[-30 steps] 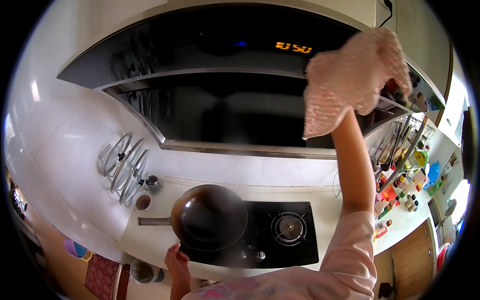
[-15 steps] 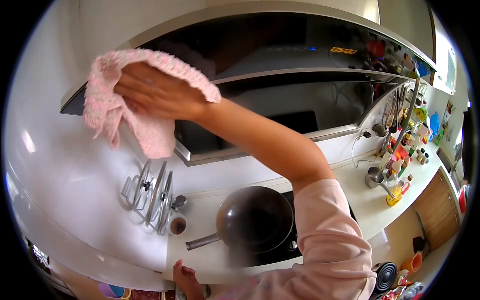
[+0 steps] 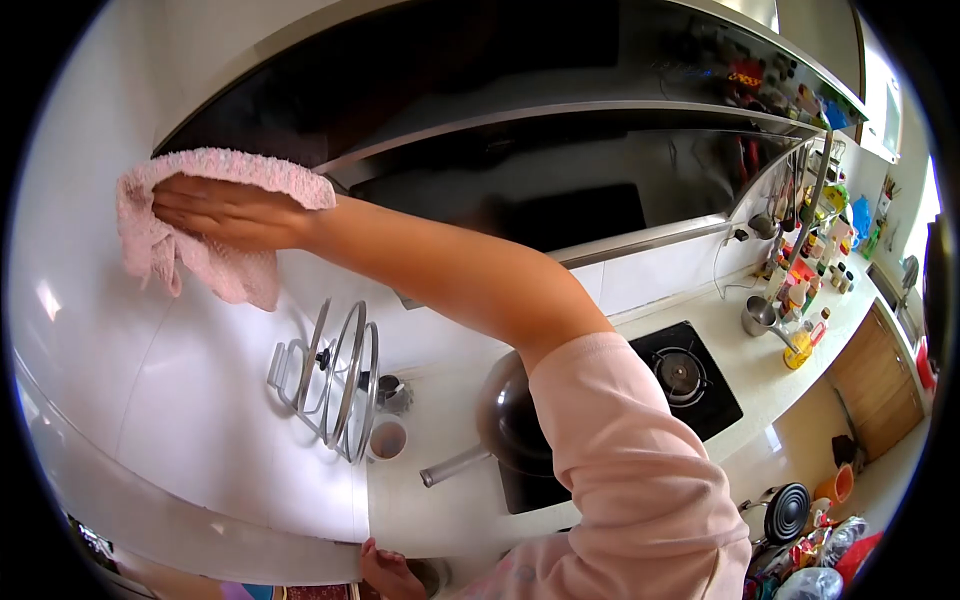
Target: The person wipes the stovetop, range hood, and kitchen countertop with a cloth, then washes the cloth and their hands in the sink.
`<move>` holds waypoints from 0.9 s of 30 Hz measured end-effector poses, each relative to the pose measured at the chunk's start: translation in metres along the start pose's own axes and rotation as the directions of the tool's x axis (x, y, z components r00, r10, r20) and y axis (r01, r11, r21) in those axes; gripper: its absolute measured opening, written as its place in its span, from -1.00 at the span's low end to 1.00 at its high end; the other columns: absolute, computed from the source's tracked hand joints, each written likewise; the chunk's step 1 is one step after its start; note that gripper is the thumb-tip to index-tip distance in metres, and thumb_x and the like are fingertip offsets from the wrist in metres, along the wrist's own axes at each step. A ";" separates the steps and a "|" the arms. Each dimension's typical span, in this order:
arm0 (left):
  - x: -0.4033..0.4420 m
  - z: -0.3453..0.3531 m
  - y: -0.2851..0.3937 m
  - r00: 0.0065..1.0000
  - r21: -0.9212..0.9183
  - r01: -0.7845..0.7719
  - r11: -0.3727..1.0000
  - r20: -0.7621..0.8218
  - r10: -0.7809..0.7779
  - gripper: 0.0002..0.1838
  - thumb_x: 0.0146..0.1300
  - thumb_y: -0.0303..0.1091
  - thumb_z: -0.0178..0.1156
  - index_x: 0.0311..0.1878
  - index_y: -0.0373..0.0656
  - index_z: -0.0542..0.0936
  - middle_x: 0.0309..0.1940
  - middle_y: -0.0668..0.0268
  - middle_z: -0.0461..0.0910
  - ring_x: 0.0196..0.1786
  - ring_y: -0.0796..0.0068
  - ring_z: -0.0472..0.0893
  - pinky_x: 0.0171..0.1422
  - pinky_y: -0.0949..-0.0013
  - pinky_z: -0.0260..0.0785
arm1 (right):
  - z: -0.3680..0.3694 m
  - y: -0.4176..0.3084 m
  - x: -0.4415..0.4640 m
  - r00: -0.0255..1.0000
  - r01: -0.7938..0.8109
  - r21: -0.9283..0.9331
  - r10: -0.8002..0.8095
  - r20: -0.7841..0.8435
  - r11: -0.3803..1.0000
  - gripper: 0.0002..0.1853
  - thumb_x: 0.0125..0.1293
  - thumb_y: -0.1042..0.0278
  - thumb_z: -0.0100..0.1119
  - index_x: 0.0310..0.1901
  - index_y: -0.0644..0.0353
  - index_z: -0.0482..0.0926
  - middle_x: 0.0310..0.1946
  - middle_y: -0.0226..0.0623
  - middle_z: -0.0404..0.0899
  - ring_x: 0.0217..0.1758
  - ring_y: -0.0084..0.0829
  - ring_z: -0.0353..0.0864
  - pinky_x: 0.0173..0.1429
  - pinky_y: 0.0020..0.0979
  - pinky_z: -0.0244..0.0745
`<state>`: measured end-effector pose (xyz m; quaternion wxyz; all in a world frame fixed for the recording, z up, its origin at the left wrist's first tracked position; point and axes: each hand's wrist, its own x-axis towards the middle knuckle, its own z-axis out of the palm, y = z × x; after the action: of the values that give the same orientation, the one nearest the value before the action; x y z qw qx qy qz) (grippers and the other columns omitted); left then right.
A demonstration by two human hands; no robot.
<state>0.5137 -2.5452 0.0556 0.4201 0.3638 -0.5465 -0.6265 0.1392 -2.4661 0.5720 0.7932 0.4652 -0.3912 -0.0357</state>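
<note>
My right hand (image 3: 235, 212) is stretched far to the left, its fingers laid along a fluffy pink cloth (image 3: 235, 280). The cloth folds over the top of the hand and hangs below it, at the left end of the black range hood (image 3: 480, 190) beside the white wall (image 3: 80, 330). Low in the view, my left hand (image 3: 390, 573) is by the counter's front edge, its fingers loosely bent and apart, with nothing visible in them. Part of it is cut off by the frame.
Below my right arm, a dark wok (image 3: 505, 425) sits on the black gas stove (image 3: 715, 410), partly hidden by the sleeve. Pot lids stand in a wall rack (image 3: 325, 400) above a cup (image 3: 387, 440). Bottles (image 3: 800, 345) and a small metal pot (image 3: 760, 316) stand at right.
My right hand and the cloth have moved left and slightly down, off the hood's front toward its left end. The camera view has shifted, showing more stove. My left hand stays low.
</note>
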 end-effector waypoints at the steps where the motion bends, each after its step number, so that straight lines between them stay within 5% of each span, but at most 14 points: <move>1: -0.001 0.002 0.003 1.000 0.019 0.001 1.000 0.008 -0.001 -0.84 0.45 -0.29 0.13 -0.26 -0.13 0.55 -0.62 0.42 0.42 -0.58 0.56 0.34 -0.48 0.43 0.21 | 0.001 -0.001 0.002 1.000 -0.003 -0.001 0.003 0.004 1.000 -0.44 0.36 0.40 0.02 0.40 0.24 0.38 0.48 -0.21 0.30 0.58 -0.31 0.21 0.64 -0.28 0.13; 4: -0.038 0.053 0.102 0.927 -0.381 0.342 0.859 -0.014 -0.375 -0.81 0.46 -0.27 0.12 -0.25 -0.16 0.55 -0.62 0.42 0.42 -0.58 0.57 0.32 -0.48 0.44 0.18 | 0.002 0.005 0.001 0.989 -0.046 0.175 0.070 -0.133 0.983 -0.52 0.34 0.43 0.04 0.31 0.20 0.49 0.41 -0.24 0.39 0.56 -0.33 0.25 0.63 -0.32 0.15; 7: 0.011 0.005 -0.007 0.999 0.006 0.010 1.000 0.049 -0.010 -0.81 0.47 -0.27 0.12 -0.25 -0.16 0.55 -0.62 0.42 0.40 -0.59 0.57 0.30 -0.49 0.46 0.17 | -0.010 0.012 -0.010 0.962 -0.075 0.166 0.115 -0.247 0.983 -0.58 0.33 0.37 0.09 0.22 0.17 0.58 0.35 -0.28 0.48 0.53 -0.39 0.30 0.58 -0.36 0.21; 9: -0.025 0.051 0.086 0.974 -0.171 0.227 0.959 0.034 -0.224 -0.82 0.46 -0.27 0.14 -0.21 -0.17 0.57 -0.62 0.41 0.41 -0.60 0.58 0.30 -0.50 0.46 0.16 | -0.010 0.013 -0.021 0.981 -0.085 0.091 0.099 -0.166 0.992 -0.61 0.34 0.30 0.14 0.17 0.16 0.63 0.32 -0.32 0.52 0.51 -0.44 0.33 0.54 -0.38 0.28; 10: -0.044 0.075 0.135 0.944 -0.262 0.323 0.910 0.026 -0.328 -0.82 0.45 -0.27 0.14 -0.20 -0.18 0.58 -0.61 0.41 0.41 -0.60 0.59 0.29 -0.50 0.47 0.16 | -0.019 0.022 -0.027 0.973 -0.114 0.216 0.154 -0.175 0.970 -0.59 0.35 0.18 0.17 0.17 0.12 0.63 0.30 -0.38 0.54 0.51 -0.44 0.33 0.48 -0.41 0.33; 14: -0.021 0.076 0.097 0.888 -0.273 0.459 0.846 0.103 -0.448 -0.74 0.43 -0.35 0.11 0.05 -0.30 0.61 -0.55 0.36 0.47 -0.54 0.55 0.38 -0.48 0.47 0.22 | -0.073 0.079 -0.066 0.958 -0.171 0.139 0.197 -0.210 0.976 -0.56 0.32 0.22 0.21 0.22 0.14 0.60 0.31 -0.33 0.53 0.45 -0.37 0.43 0.42 -0.29 0.42; 15: -0.016 0.079 0.082 0.993 0.041 -0.095 0.995 0.080 0.091 -0.73 0.42 -0.39 0.10 0.06 -0.32 0.61 -0.52 0.35 0.48 -0.52 0.53 0.39 -0.47 0.47 0.24 | -0.093 0.098 -0.077 0.969 -0.152 0.033 0.156 -0.191 0.988 -0.58 0.27 0.21 0.24 0.15 0.07 0.65 0.29 -0.41 0.54 0.45 -0.37 0.43 0.45 -0.25 0.39; 16: -0.011 0.081 0.070 0.779 0.315 -0.627 0.713 0.225 0.586 -0.73 0.41 -0.43 0.08 0.07 -0.34 0.60 -0.50 0.33 0.48 -0.50 0.52 0.40 -0.46 0.47 0.27 | -0.117 0.117 -0.084 0.975 -0.131 -0.065 0.117 -0.189 0.989 -0.61 0.21 0.22 0.24 0.09 0.00 0.69 0.30 -0.49 0.52 0.50 -0.38 0.35 0.50 -0.25 0.33; 17: -0.006 0.083 0.063 0.332 0.430 -0.896 0.113 0.479 0.813 -0.73 0.40 -0.47 0.07 0.08 -0.36 0.59 -0.48 0.32 0.49 -0.48 0.51 0.41 -0.44 0.46 0.29 | -0.126 0.127 -0.093 0.976 -0.157 -0.084 0.141 -0.169 0.984 -0.63 0.19 0.23 0.25 0.05 -0.03 0.71 0.30 -0.52 0.51 0.51 -0.39 0.33 0.50 -0.26 0.32; 19: -0.011 0.086 0.053 0.810 0.386 -0.581 0.716 0.362 0.462 -0.72 0.39 -0.54 0.03 0.09 -0.40 0.58 -0.45 0.30 0.49 -0.45 0.51 0.41 -0.41 0.46 0.33 | -0.150 0.153 -0.112 0.986 -0.148 -0.133 0.135 -0.100 0.980 -0.68 0.14 0.26 0.27 -0.02 -0.10 0.72 0.30 -0.58 0.51 0.50 -0.39 0.34 0.50 -0.27 0.33; 20: -0.021 0.093 0.048 0.931 0.328 -0.284 0.901 0.320 0.177 -0.71 0.38 -0.57 0.02 0.10 -0.42 0.57 -0.43 0.29 0.49 -0.44 0.50 0.41 -0.39 0.45 0.36 | -0.172 0.170 -0.119 0.993 -0.113 -0.226 0.113 -0.011 0.968 -0.69 0.11 0.16 0.29 -0.06 -0.14 0.72 0.25 -0.59 0.54 0.47 -0.37 0.37 0.51 -0.21 0.32; 22: -0.046 0.114 0.075 0.854 0.364 -0.476 0.800 0.410 0.321 -0.69 0.40 -0.59 -0.03 0.13 -0.45 0.55 -0.43 0.29 0.45 -0.42 0.53 0.38 -0.38 0.45 0.35 | -0.205 0.202 -0.136 0.987 -0.160 -0.303 0.144 -0.074 0.940 -0.66 0.10 0.09 0.28 -0.06 -0.14 0.72 0.22 -0.58 0.55 0.45 -0.36 0.39 0.51 -0.17 0.30; 24: -0.039 0.114 0.056 0.670 0.387 -0.735 0.557 0.540 0.509 -0.67 0.42 -0.54 -0.02 0.16 -0.45 0.54 -0.43 0.30 0.45 -0.42 0.54 0.39 -0.37 0.45 0.36 | -0.231 0.231 -0.162 0.982 -0.188 -0.328 0.173 -0.074 0.926 -0.66 0.11 0.09 0.28 -0.05 -0.14 0.72 0.22 -0.57 0.55 0.45 -0.35 0.39 0.51 -0.17 0.29; 27: -0.062 0.141 0.054 0.716 0.296 -0.680 0.671 0.465 0.520 -0.76 0.38 -0.52 0.01 -0.02 -0.43 0.59 -0.47 0.25 0.46 -0.45 0.42 0.40 -0.35 0.37 0.36 | -0.271 0.274 -0.210 0.976 -0.212 -0.401 0.211 -0.047 0.891 -0.66 0.12 0.09 0.27 -0.05 -0.14 0.72 0.22 -0.56 0.55 0.44 -0.34 0.39 0.51 -0.16 0.29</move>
<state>0.4152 -2.4371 0.1282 0.4081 0.1313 -0.8289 -0.3595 0.0874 -2.0304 0.5882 0.8716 0.2463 -0.4229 -0.0286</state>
